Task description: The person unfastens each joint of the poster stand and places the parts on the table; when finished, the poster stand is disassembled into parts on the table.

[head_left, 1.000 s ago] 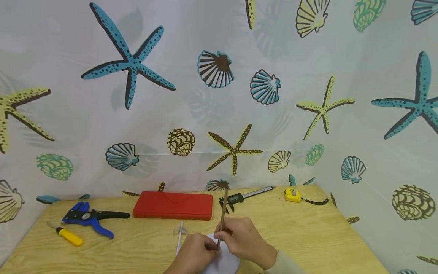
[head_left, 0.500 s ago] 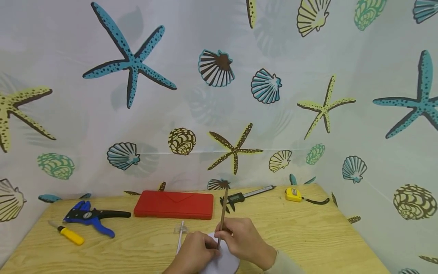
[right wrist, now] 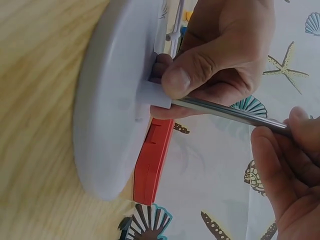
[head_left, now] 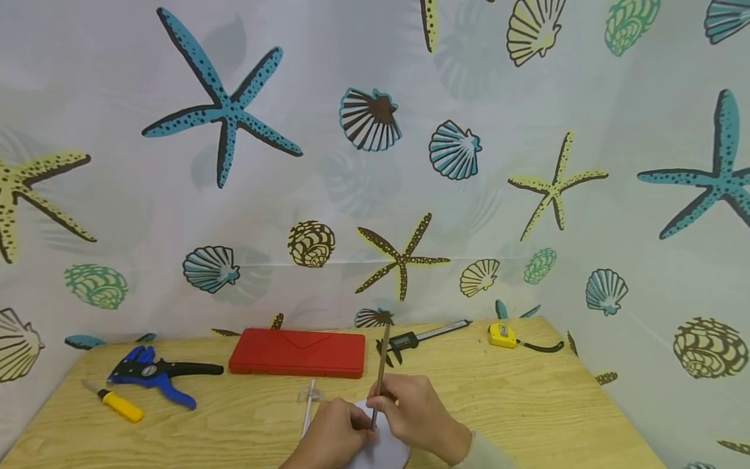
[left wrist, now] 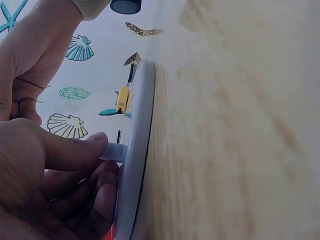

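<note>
A round white base [right wrist: 107, 115] lies on the table, with a short white collar [right wrist: 154, 95] rising from its middle. My left hand [head_left: 335, 433] pinches this collar between thumb and fingers, as the left wrist view also shows. Out of the collar stands a thin metal rod [right wrist: 230, 112], its lower end at or inside the collar. Partway up, my right hand [head_left: 417, 415] pinches the rod between thumb and fingertips. In the head view the rod [head_left: 382, 365] leans slightly right, and both hands cover parts of the base.
Behind the hands lie a red case [head_left: 297, 353], a digital caliper [head_left: 418, 339] and a yellow tape measure [head_left: 502, 335]. A blue wire stripper [head_left: 149, 372] and a yellow-handled knife [head_left: 120, 404] are at left. A thin white stick [head_left: 307, 413] lies beside my left hand.
</note>
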`<state>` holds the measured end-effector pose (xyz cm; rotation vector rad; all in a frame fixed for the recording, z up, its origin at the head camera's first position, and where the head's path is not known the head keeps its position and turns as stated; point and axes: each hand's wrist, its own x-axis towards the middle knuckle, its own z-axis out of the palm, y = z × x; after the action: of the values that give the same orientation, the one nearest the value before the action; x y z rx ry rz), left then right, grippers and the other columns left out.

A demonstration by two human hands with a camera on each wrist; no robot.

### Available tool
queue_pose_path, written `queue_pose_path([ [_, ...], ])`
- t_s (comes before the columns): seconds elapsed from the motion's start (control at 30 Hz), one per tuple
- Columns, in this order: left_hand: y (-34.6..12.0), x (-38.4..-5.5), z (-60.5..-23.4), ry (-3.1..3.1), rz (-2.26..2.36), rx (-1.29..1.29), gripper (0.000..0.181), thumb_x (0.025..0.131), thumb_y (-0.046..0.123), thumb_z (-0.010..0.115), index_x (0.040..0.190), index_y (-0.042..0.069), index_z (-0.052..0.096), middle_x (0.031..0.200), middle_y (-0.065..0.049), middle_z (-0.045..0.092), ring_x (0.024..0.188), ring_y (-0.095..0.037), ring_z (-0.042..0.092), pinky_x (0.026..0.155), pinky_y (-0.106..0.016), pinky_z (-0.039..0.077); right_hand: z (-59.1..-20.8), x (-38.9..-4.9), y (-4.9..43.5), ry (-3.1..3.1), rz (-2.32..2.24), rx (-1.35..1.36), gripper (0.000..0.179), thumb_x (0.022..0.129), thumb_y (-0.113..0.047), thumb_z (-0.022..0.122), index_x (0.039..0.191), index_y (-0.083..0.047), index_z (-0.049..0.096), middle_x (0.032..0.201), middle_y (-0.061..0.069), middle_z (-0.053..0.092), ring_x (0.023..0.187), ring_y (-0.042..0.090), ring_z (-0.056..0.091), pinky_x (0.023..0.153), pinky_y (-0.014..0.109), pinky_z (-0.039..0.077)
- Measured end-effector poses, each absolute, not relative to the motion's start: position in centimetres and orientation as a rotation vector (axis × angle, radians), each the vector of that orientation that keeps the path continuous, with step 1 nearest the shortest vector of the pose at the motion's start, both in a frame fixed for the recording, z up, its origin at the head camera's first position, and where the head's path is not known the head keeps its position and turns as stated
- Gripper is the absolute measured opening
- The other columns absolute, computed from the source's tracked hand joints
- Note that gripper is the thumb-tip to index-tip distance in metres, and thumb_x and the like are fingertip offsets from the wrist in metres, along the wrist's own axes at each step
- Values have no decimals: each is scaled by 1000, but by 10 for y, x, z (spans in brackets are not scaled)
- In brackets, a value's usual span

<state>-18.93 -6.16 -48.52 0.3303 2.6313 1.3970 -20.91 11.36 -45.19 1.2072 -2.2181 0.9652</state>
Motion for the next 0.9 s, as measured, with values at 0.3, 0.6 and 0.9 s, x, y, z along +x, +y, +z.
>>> queue_pose_path([
  [0.3,-63,-189,-487,2668,1392,363,5,75,8,82,79,5,80,69,1,75,70,-8,63,61,-29,49,-454,-211,113,-2184,962,1214,9,87,-10,77,87,-13,68,75,-4,71,70,-5,61,66,7,50],
  [0.6,-63,-189,-488,2656,1396,381,5,75,6,81,80,4,80,68,1,74,68,-8,61,59,-28,48,-453,-209,112,-2190,968,1198,12,85,-5,78,87,-11,68,75,-3,72,72,-3,64,67,9,51],
  [0.9,-63,-190,-489,2662,1390,392,4,76,7,81,80,5,80,68,3,74,68,-7,59,59,-27,47,-452,-211,113,-2133,948,1218,14,84,-4,78,89,-12,67,76,-3,71,73,-1,67,70,9,53],
])
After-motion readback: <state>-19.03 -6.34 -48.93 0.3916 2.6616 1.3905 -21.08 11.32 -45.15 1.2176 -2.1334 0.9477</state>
